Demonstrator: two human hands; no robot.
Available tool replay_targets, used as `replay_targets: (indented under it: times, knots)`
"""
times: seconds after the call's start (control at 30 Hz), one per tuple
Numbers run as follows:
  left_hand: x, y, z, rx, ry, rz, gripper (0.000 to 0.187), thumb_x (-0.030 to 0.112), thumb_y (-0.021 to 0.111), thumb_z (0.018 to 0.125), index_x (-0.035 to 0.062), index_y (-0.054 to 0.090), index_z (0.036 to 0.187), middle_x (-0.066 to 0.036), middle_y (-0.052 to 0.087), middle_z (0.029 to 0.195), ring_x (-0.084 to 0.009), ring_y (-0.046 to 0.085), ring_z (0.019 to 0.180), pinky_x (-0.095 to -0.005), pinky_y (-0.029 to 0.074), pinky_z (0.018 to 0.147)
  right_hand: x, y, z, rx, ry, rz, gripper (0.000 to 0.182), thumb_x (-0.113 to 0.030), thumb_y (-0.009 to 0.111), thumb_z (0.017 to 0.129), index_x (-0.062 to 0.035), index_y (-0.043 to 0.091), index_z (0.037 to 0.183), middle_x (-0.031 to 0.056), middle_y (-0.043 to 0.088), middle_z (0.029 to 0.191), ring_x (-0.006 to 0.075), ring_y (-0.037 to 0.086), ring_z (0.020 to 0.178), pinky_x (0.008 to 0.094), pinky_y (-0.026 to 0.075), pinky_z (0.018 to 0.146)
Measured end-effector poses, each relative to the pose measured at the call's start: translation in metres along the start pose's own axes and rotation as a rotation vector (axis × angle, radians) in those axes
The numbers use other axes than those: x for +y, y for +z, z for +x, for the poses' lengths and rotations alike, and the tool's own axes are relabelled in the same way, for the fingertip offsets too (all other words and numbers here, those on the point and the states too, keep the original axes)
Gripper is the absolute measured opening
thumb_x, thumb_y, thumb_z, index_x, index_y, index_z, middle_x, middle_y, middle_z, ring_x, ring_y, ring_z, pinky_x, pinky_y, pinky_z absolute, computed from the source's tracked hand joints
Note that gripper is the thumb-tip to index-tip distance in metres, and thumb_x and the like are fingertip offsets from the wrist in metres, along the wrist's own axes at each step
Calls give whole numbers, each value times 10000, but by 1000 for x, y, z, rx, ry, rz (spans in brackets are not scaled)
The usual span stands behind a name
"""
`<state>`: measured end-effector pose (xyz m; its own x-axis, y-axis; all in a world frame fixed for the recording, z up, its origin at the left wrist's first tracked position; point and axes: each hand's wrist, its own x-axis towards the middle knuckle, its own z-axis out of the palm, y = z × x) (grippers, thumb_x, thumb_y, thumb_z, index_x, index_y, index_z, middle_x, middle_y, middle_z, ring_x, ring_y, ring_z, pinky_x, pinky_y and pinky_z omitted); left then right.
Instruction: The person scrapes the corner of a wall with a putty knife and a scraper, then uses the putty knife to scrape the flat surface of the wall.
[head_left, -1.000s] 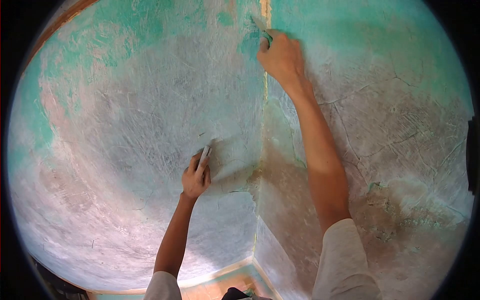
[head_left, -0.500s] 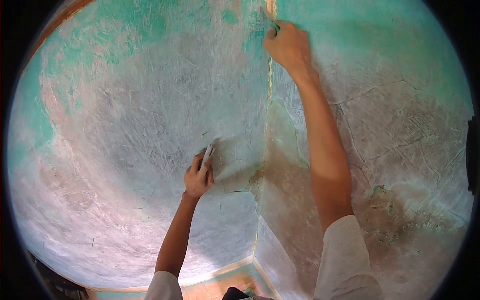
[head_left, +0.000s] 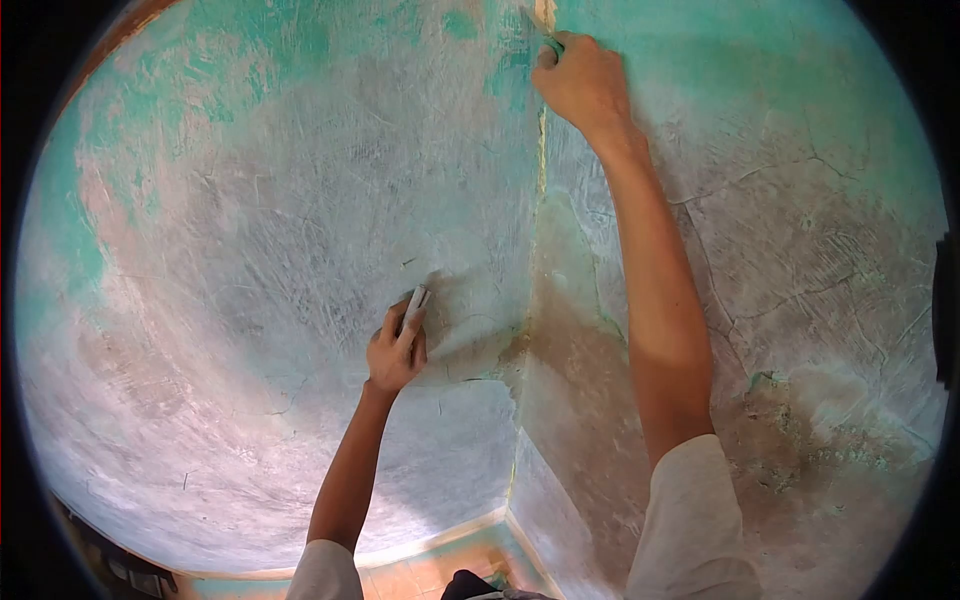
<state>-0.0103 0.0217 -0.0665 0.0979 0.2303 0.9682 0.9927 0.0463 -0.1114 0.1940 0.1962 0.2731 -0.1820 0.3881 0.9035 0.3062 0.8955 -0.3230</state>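
Wall [head_left: 250,250] is matt plaster, rough and scratched, turquoise paint worn down to grey and pinkish patches. Right-side wall [head_left: 800,250] has the same finish, cracked, with crumbly brown staining low down. Corner seam [head_left: 541,160] shows bare yellowish plaster. Scraper [head_left: 413,308] in left hand [head_left: 393,352] looks like dull grey metal. Sleeves [head_left: 695,520] are pale matt cloth. Floor [head_left: 420,578] looks like smooth reddish tile.
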Motion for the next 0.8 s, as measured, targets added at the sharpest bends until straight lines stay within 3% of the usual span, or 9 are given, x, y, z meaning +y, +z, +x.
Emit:
replay_targets:
  times: [0.13, 0.33, 0.43, 0.53, 0.63, 0.73, 0.8]
  knots:
    - [-3, 1, -2, 10, 4, -8, 452, -23, 689, 811, 92, 660, 1248, -134, 654, 1237, -260, 693, 760, -340, 561, 554, 1, 7, -12, 80, -103, -36, 293, -212, 638, 926, 35, 749, 1039, 269, 747, 948, 452, 728, 925, 517, 594, 822]
    - [-4, 2, -5, 14, 4, -6, 475, -20, 692, 808, 100, 649, 1265, -135, 656, 1239, -261, 692, 735, -343, 559, 542, -7, 0, -4, -20, 9, -29, 296, -211, 629, 928, 40, 757, 1019, 286, 737, 1016, 457, 723, 951, 520, 594, 812]
    - [-4, 1, -5, -3, -7, -7, 478, -19, 690, 810, 105, 645, 1270, -134, 657, 1236, -261, 691, 731, -345, 556, 537, -1, 5, -9, 64, -68, -23, 312, -222, 625, 934, 30, 752, 1067, 285, 737, 1001, 460, 721, 951, 522, 590, 825]
    - [-2, 0, -3, 15, -7, -10, 468, -12, 692, 813, 105, 646, 1264, -132, 655, 1238, -261, 692, 744, -347, 557, 542, -2, -1, 1, -15, -4, -37, 418, -244, 584, 942, 4, 706, 1255, 272, 742, 928, 452, 718, 914, 499, 562, 889]
    - [-2, -1, -2, 1, -12, -8, 453, -13, 690, 817, 101, 651, 1253, -133, 653, 1250, -262, 693, 755, -345, 557, 554, 2, 9, -9, 67, -74, -68, 417, -246, 584, 944, -2, 705, 1260, 275, 742, 957, 454, 713, 952, 501, 554, 917]
    - [0, -3, -5, -31, -35, -29, 475, -114, 615, 822, 68, 632, 1260, -178, 665, 1242, -307, 719, 859, -366, 581, 653, 2, 2, 3, 98, -58, -27, 420, -248, 584, 947, 2, 702, 1263, 278, 742, 977, 456, 712, 966, 498, 555, 922]
    - [2, -4, -2, -21, -34, -32, 474, -113, 618, 824, 69, 629, 1262, -178, 666, 1242, -311, 723, 870, -363, 584, 655, -7, -5, 6, -24, 15, -39, 423, -250, 581, 949, 4, 702, 1264, 278, 741, 985, 460, 711, 970, 498, 556, 920]
